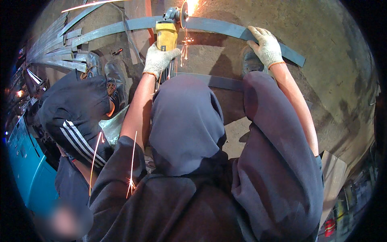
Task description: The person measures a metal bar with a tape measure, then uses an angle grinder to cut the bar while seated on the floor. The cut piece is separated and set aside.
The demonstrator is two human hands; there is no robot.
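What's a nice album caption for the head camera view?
Sparks fly as the left hand grips a yellow grinder, the right hand on a metal strip.

Pale knit gloves (158, 60) with orange cuff edging (277, 63), loose charcoal clothing (183, 125), dark shoe (251, 62).

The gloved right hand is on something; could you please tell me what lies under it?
Under the right hand runs a flat grey metal strip, visible to either side of it. The stretch beneath the palm is covered, so its surface there cannot be seen.
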